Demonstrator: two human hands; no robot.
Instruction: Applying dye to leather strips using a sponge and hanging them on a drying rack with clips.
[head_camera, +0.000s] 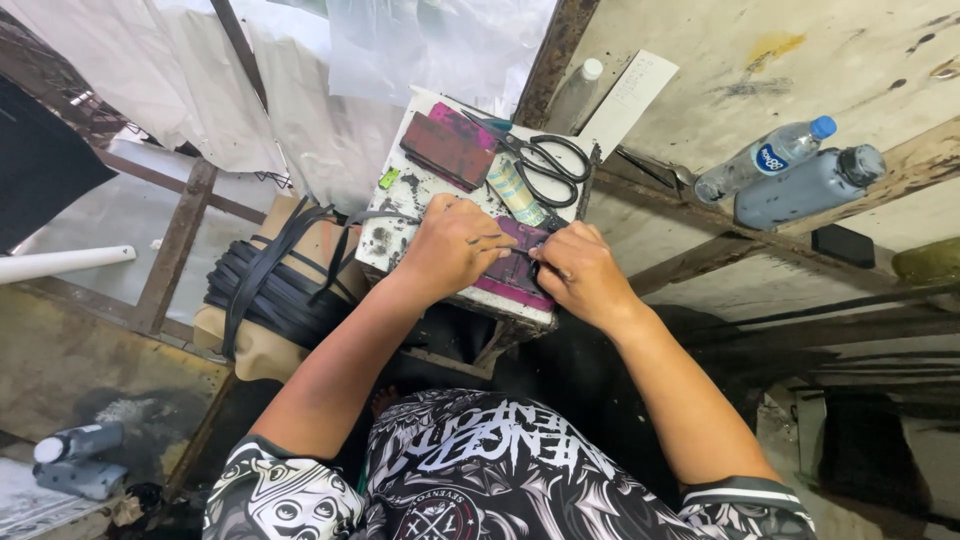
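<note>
— Where are the hands?

— Mid-frame, on a small stained desk (400, 215). The left hand (452, 245) presses flat, fingers spread, on a magenta block (512, 268). The right hand (580, 270) pinches a thin dark strap (500, 238) lying across that block.

— What's above them?

— Scissors (550, 165), a tape roll (517, 193), a second block (447, 150). Black straps (270, 290) are piled at left, bottles (790, 170) upper right.
</note>
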